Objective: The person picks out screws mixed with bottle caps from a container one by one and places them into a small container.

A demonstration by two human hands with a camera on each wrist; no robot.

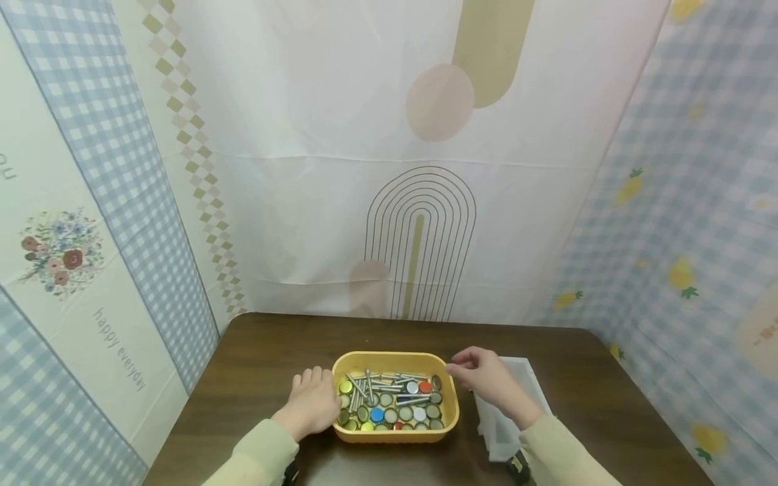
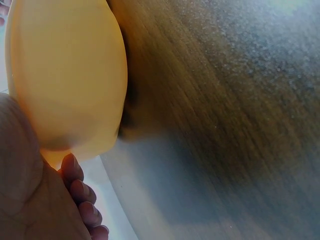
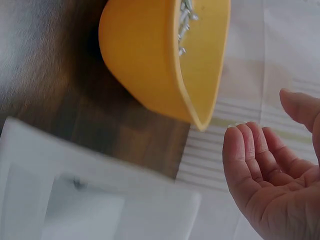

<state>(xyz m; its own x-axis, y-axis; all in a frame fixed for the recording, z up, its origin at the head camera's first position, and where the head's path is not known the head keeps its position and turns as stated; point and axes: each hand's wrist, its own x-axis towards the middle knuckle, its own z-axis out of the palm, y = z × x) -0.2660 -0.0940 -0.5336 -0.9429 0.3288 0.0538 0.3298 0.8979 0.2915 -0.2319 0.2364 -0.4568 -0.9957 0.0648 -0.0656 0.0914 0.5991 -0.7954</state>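
Note:
A yellow rectangular tub (image 1: 398, 437) with rounded corners stands on the dark wooden table. In it lie metal bolts or screws (image 1: 367, 388), mostly toward the back, and many bottle caps (image 1: 391, 415) in green, blue, red, white and silver. My left hand (image 1: 313, 399) rests against the tub's left end; its thumb is hidden in the head view. At the tub's far right corner hovers my right hand (image 1: 483, 378), its fingers loosely bent and the thumb apart. Nothing shows between them in the right wrist view, where a gap separates the fingertips from the rim.
Right of the tub is a translucent white plastic box (image 1: 501, 435), partly under my right forearm. The brown table (image 1: 267, 351) ends at the back against a patterned cloth (image 1: 304, 223). More printed cloth hangs on both sides.

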